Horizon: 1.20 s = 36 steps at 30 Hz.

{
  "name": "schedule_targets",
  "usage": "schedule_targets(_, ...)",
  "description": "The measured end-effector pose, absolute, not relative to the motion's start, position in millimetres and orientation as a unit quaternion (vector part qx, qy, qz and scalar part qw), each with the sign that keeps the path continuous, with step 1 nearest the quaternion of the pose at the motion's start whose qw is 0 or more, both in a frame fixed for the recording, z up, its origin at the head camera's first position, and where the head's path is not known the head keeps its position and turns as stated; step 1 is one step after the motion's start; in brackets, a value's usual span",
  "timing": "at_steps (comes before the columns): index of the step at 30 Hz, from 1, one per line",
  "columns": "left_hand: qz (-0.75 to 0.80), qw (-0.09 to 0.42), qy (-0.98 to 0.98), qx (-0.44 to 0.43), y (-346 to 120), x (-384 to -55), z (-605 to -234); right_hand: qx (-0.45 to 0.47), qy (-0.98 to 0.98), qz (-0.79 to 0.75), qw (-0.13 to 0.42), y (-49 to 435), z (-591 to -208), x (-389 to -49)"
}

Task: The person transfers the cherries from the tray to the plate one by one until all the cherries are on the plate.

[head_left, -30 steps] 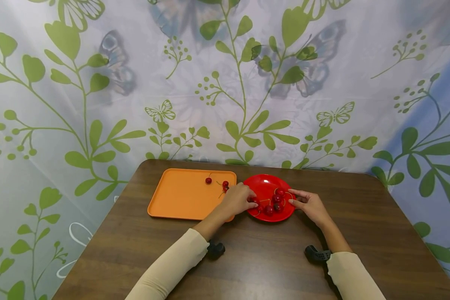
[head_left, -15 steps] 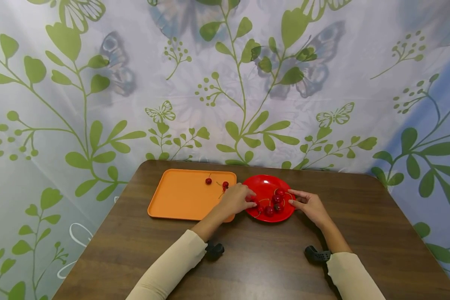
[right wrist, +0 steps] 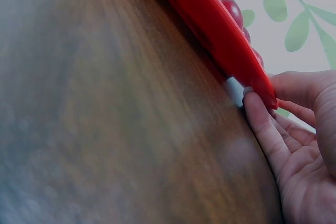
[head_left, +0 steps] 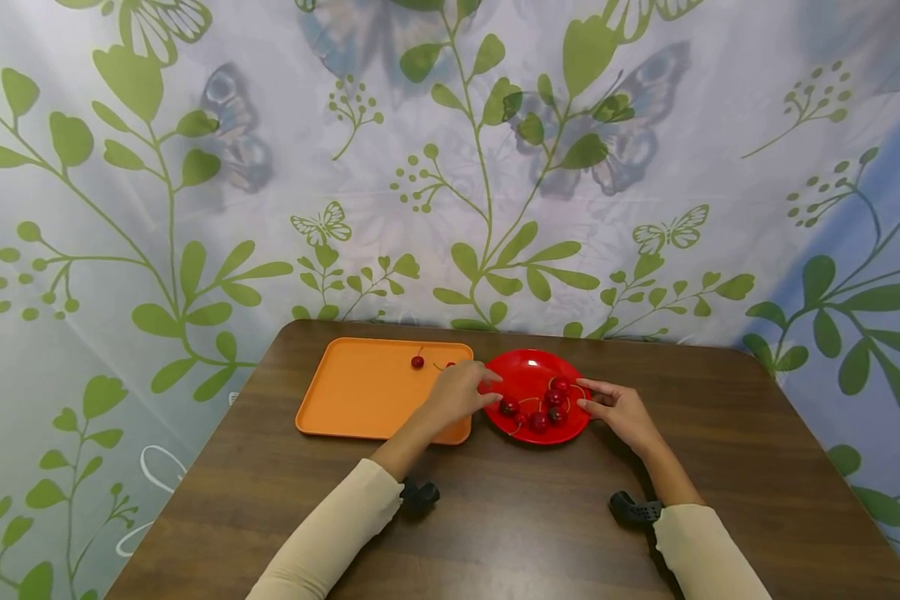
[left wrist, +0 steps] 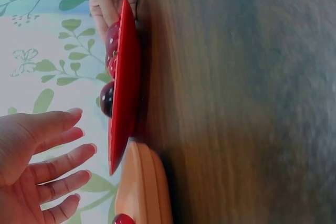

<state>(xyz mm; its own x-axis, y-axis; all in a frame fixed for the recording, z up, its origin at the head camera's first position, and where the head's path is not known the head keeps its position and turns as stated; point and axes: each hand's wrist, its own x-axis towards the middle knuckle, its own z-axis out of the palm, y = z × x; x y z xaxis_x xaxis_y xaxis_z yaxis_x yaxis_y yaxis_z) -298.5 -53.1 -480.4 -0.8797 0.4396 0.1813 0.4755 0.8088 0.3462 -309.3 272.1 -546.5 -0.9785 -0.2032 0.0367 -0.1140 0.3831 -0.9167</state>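
A red plate (head_left: 521, 375) holds several red cherries (head_left: 538, 421) with thin stems. My right hand (head_left: 621, 412) grips the plate's right rim; the right wrist view shows the rim (right wrist: 265, 90) between thumb and fingers. At the plate's left edge is my left hand (head_left: 456, 393), its fingers relaxed and apart, with nothing in them. A dark cherry (left wrist: 107, 99) lies on the plate near that hand. To the left, an orange tray (head_left: 367, 392) carries a cherry (head_left: 417, 362); another (head_left: 451, 365) is partly hidden behind the left hand.
Tray and plate stand side by side near the back of a brown wooden table (head_left: 525, 517). Behind it hangs a curtain (head_left: 435, 225) printed with leaves and butterflies. Each wrist wears a black device (head_left: 633, 508).
My left hand has let go of a dark cherry on the plate and drawn back left, its fingers opening, now covering more of the tray's cherries. The right hand has stayed at the rim.
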Motion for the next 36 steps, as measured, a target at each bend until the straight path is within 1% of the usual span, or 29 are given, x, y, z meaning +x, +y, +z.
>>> schedule_targets(12, -0.256, 0.049, -0.936, -0.235, -76.7, -303.0, -475.2, -0.093, 0.830, -0.548, 0.045, 272.5, -544.2, -308.3)
schedule_targets(28, -0.286, 0.071, -0.932, -0.212, -101.4, -306.6, -479.9, -0.101, 0.827, -0.551, 0.043, 271.8, -542.2, -307.8)
schedule_targets(36, -0.300, 0.059, -0.934, -0.185, -115.2, -311.3, -482.9, -0.105, 0.828, -0.549, 0.038, 271.8, -545.4, -307.1)
